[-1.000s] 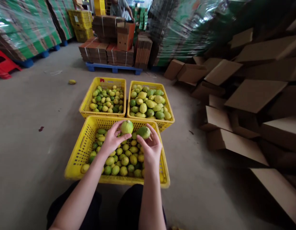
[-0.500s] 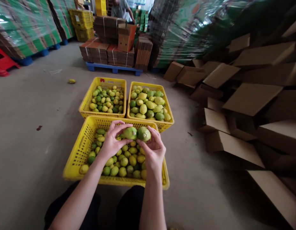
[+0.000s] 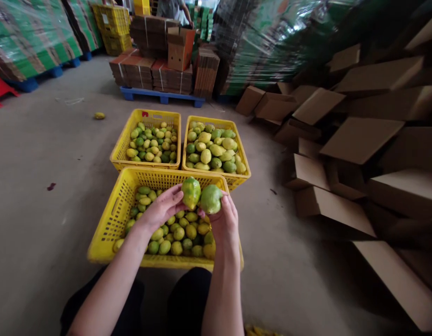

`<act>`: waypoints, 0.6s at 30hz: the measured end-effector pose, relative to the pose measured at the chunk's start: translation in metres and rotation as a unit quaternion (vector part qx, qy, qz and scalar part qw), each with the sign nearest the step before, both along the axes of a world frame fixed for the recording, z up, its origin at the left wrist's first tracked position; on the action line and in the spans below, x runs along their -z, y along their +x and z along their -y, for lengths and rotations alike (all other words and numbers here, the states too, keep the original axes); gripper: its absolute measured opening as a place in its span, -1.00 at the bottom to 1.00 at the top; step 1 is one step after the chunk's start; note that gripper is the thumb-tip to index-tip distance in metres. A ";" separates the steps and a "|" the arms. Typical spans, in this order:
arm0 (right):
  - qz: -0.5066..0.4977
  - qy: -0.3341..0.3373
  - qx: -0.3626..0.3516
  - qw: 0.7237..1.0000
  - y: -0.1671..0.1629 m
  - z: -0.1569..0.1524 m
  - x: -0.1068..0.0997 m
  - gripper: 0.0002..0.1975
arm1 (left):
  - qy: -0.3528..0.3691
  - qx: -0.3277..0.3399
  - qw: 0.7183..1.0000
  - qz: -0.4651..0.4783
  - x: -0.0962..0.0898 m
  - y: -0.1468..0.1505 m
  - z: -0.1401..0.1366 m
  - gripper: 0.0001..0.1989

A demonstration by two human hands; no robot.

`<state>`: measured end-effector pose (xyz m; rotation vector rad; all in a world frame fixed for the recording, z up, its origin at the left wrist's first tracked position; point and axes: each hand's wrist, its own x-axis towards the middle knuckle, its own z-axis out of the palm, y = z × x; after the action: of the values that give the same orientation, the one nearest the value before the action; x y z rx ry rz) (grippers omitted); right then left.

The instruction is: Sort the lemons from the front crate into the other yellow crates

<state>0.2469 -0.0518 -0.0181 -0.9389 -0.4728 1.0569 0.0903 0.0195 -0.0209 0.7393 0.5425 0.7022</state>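
Above the near yellow crate [image 3: 103, 223], my left hand [image 3: 165, 207] is closed around a yellow-green lemon [image 3: 191, 192], which stands roughly on end. Beside it, my right hand [image 3: 226, 219] grips a rounder green lemon [image 3: 211, 199] between thumb and fingers. The two fruits are side by side, close together or touching. Many green and yellow lemons [image 3: 176, 234] lie in the crate below, partly hidden by my hands and forearms.
Two more yellow crates, the far left one [image 3: 118, 156] and the far right one [image 3: 247, 169], hold lemons. One lemon [image 3: 99, 115] lies on the floor. Cardboard boxes [image 3: 363, 140] are heaped at right. Behind stands a blue pallet [image 3: 163, 99] with flattened cartons; a person [image 3: 170, 8] is beyond.
Both lemons have been turned in my fingers: the left one from lying sideways to upright, the right one showing a different side. The view has shifted slightly.
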 end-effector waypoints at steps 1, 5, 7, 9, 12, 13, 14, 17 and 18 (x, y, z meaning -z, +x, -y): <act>-0.009 0.006 0.003 1.000 0.000 -0.001 0.001 -0.74 | 0.002 -0.008 1.000 0.008 0.000 0.000 0.000 -0.47; -0.048 0.019 -0.001 0.999 -0.006 -0.008 0.003 -0.71 | -0.005 -0.006 1.000 0.026 -0.007 -0.001 0.002 -0.49; -0.073 -0.005 0.013 0.997 -0.012 -0.012 0.002 -0.70 | -0.040 -0.001 0.999 0.033 -0.011 0.001 0.004 -0.54; -0.092 -0.036 0.031 0.995 -0.018 -0.014 -0.001 -0.69 | -0.088 -0.021 0.995 0.052 -0.012 0.006 0.006 -0.59; -0.111 -0.054 0.038 0.992 -0.023 -0.014 -0.004 -0.70 | -0.154 -0.047 0.983 0.090 -0.008 0.013 0.007 -0.71; -0.124 -0.054 0.031 0.990 -0.022 -0.013 -0.003 -0.70 | -0.173 -0.051 0.979 0.094 -0.006 0.016 0.006 -0.72; -0.141 -0.055 0.022 0.988 -0.022 -0.013 -0.003 -0.70 | -0.190 -0.058 0.976 0.092 -0.005 0.018 0.005 -0.72; -0.183 -0.060 -0.006 0.981 -0.019 -0.013 0.001 -0.65 | -0.223 -0.115 0.965 0.079 -0.002 0.023 0.003 -0.81; -0.188 -0.060 -0.013 0.980 -0.019 -0.014 0.003 -0.65 | -0.228 -0.140 0.960 0.079 -0.002 0.024 0.003 -0.84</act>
<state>0.2276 -0.0383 -0.0208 -0.8142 -0.1086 1.2645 0.1141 0.0168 -0.0185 0.1739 0.6397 0.8513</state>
